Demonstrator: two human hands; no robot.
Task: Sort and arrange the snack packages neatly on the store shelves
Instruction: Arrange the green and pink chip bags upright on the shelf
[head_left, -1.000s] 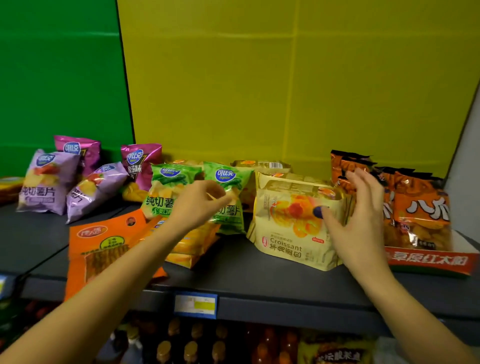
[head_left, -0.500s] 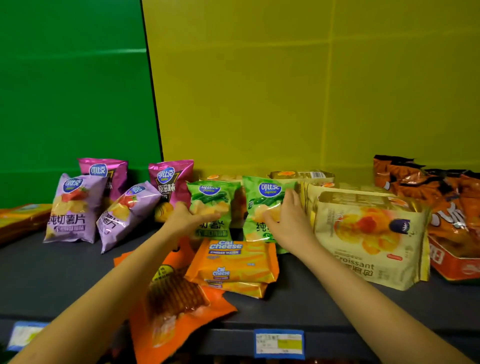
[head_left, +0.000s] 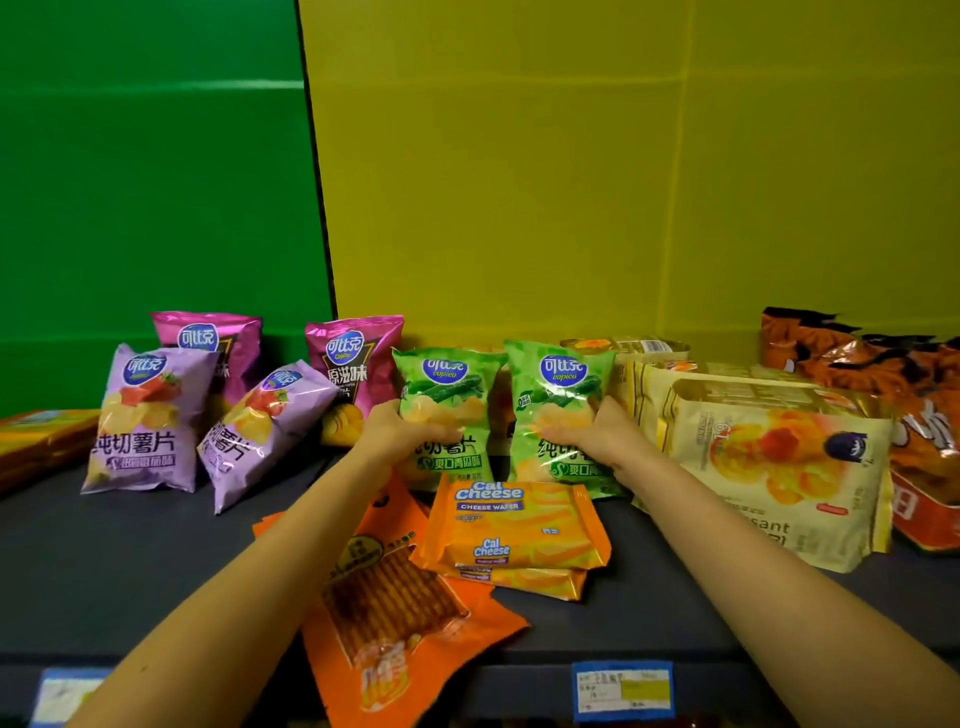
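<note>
1. Plainly, the two green bags are light, air-puffed pillows. The left green chip bag (head_left: 447, 395) and the right green chip bag (head_left: 558, 395) stand upright side by side at mid-shelf, just behind the cheese wafer packs (head_left: 514, 530).
2. The left hand (head_left: 400, 431) grips the first bag across its middle with fingers curled over the front. The right hand (head_left: 592, 436) clasps the second bag the same way.
3. The glossy film is probably slippery, and the chips inside will crush easily. A loose hold at the sides or the top seam should serve better than a squeeze on the belly.
4. With soft bottoms, these bags likely topple unless they lean on a neighbour.
5. The shelf (head_left: 104, 571) is dark, flat and matte, and a price label (head_left: 623, 688) sits on its front lip.
6. Room is tight. The purple chip bags (head_left: 145, 415) lean at the left, the croissant bag (head_left: 769, 467) stands just to the right, and a flat orange packet (head_left: 395, 613) overhangs the front edge.
</note>
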